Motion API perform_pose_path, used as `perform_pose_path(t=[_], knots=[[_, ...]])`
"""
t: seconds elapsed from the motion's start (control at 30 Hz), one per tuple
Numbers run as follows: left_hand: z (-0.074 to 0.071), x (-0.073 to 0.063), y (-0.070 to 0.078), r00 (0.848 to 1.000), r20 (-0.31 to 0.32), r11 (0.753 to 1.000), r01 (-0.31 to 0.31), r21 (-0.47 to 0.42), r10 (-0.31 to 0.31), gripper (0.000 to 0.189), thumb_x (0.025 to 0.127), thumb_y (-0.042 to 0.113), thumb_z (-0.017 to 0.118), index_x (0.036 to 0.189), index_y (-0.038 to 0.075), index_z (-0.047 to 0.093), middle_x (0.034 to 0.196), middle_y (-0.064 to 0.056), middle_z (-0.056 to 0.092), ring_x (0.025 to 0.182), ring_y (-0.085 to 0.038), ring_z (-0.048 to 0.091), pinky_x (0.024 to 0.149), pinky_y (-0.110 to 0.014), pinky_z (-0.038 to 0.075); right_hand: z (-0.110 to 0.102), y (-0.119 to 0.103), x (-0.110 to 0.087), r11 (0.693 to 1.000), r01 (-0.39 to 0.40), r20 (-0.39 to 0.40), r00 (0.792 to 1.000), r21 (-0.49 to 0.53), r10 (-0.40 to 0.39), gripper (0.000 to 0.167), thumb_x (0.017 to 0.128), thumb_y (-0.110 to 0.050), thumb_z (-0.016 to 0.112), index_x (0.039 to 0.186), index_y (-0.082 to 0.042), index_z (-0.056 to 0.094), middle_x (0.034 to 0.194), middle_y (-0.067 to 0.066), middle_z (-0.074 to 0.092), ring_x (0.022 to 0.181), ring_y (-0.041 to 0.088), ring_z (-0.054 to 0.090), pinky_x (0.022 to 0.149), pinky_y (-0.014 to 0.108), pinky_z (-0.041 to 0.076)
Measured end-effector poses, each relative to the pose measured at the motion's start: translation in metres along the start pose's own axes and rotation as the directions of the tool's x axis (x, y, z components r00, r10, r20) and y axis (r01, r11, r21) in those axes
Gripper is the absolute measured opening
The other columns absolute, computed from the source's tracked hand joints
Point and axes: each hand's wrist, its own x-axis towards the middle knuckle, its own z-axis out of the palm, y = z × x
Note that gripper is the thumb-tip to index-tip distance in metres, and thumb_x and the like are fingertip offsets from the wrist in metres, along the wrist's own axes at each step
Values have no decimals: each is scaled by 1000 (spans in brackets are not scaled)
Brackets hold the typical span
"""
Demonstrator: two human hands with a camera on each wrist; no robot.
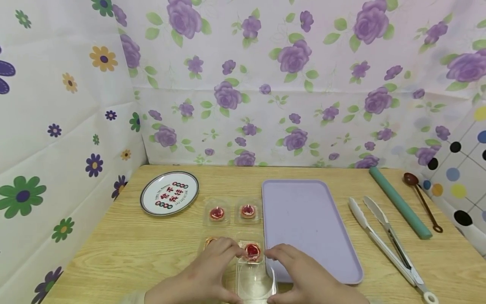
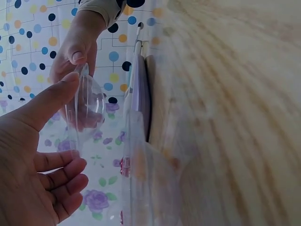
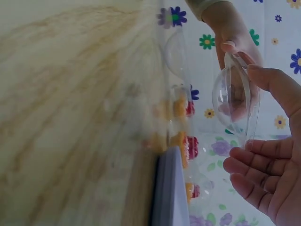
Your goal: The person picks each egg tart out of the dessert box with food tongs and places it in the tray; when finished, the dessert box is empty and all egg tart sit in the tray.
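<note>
Left hand (image 1: pixel 206 270) and right hand (image 1: pixel 308 272) are pinching the lid (image 1: pixel 254 281) by its edges; it's looking light, slick, easily dented, best held there.

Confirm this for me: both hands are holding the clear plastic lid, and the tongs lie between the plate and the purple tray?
The tongs are misplaced: the head view shows them between the purple tray and the green rolling pin. The left hand and right hand are both holding the clear plastic lid.
</note>
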Motion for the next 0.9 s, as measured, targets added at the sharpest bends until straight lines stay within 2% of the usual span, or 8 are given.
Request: perform_pose_path(t=[0.17,0.3,0.53,0.7,0.9], knots=[[7,-5,-5,992,-44,988,-116,102,121,76,56,58,84,113,13,61,102,9,51,99,-7,47,86,-24,42,7,1,0,1000,27,39,999,-8,-27,81,74,-68,65,129,-9,55,123,-2,60,110,16,60,89,33,55],[10,-9,-8,979,-61,969,-181,168,194,75,61,64,79,111,11,63,99,9,51,94,-7,46,81,-21,40,14,2,1,998,41,61,997,-41,-38,81,73,-69,66,126,-8,57,121,-1,61,107,13,60,87,30,55],[15,-14,-8,982,24,946,-185,265,185,73,71,69,69,114,10,64,99,7,54,96,-9,49,86,-25,44,24,2,3,986,61,120,992,-154,-42,77,76,-66,67,126,-9,58,118,2,63,105,14,61,85,29,55],[20,-16,-9,976,-7,916,-204,346,219,72,70,71,67,111,12,64,99,7,55,96,-10,50,89,-28,46,28,2,3,975,88,120,991,-202,-65,74,78,-65,64,125,-9,59,117,1,63,105,14,62,85,28,56],[23,-17,-10,969,-10,893,-223,391,246,71,69,71,67,111,14,63,99,7,56,98,-10,52,90,-28,46,29,2,4,972,102,114,990,-210,-79,74,78,-66,63,124,-7,60,115,1,64,103,12,62,83,26,55]])
